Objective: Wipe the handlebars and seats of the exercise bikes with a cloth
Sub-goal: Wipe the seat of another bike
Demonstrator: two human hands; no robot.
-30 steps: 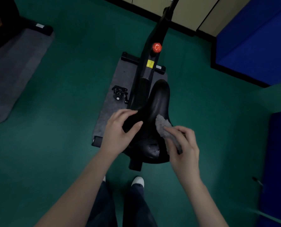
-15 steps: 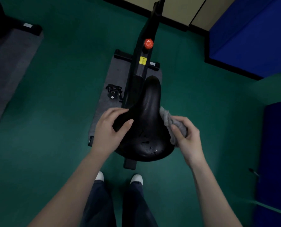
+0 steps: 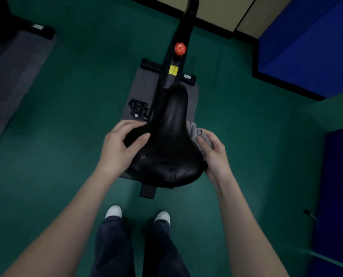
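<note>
Right now the black bike seat sits at centre of view, nose pointing away from the person, w/ both hands on its wide rear part. Left hand grips the seat's left flank: fingers curled over the front-left edge, thumb pressed on top, so that grip is clamped on the seat. Right hand holds a bunched grey cloth against the seat's right edge; fingers wrapped round the cloth, grip clamped on it, cloth touching the seat side. Seat top looks scuffed, w/ small shiny marks near the rear.

Beyond the seat nose the black bike frame runs up & away, carrying a red knob and, just below it, a yellow sticker. A black pedal sits left of the frame. Bike stands on a grey mat over green floor.

Person's dark trousers & white shoe tips show at bottom, just behind the seat. Another grey mat lies far left. Blue pads stand at right, one upper right, one lower right.
</note>
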